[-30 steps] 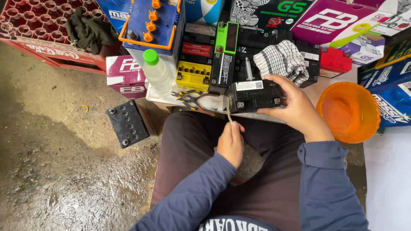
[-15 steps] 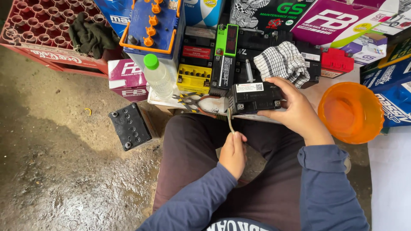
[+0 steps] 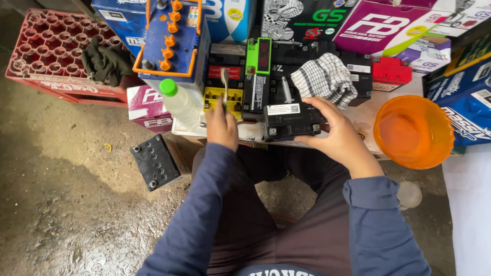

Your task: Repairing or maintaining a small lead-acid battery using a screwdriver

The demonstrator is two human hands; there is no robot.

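- Right hand point(image 3: 335, 134) fingers wrap the small black battery point(image 3: 291, 121); left hand point(image 3: 221, 128) fingers pinch a thin metal tool point(image 3: 224, 87)
- Left hand has risen from the lap to the bench

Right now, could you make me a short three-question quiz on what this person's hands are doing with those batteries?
1. True or false: the right hand rests on the small black battery.
2. What does the left hand hold up: A a slim metal tool, B a bottle, C a cloth?
3. What colour is the bowl at the right?

Key: 1 true; 2 A; 3 orange.
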